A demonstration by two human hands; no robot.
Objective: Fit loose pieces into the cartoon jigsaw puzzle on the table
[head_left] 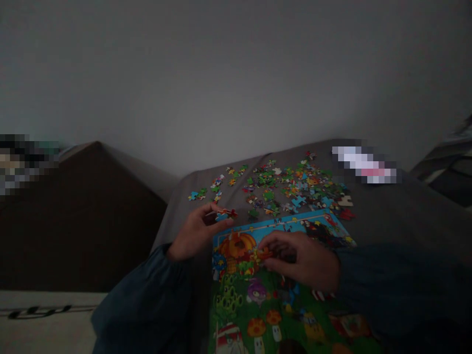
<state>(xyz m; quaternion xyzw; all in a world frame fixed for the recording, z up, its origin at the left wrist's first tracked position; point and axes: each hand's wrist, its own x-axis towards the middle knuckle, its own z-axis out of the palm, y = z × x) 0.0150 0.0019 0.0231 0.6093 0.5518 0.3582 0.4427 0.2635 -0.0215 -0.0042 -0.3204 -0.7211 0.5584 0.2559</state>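
A colourful jigsaw puzzle board (236,280) with a blue top border and cartoon plants lies in front of me. My left hand (197,228) is closed at the board's upper left corner, pinching red and blue puzzle pieces (225,214) between thumb and fingers. Over the upper middle of the board, my right hand (300,258) pinches an orange puzzle piece (264,253), close to the printed pumpkin. Its other fingers are curled and partly shaded. Beyond the board, many loose puzzle pieces (269,195) are spread over the grey cloth.
The grey cloth-covered table (177,209) meets a plain wall (221,88) at the back. At its far right lies a blurred white and pink object (363,164). A dark brown surface (81,221) stands at the left, above a pale floor (47,329).
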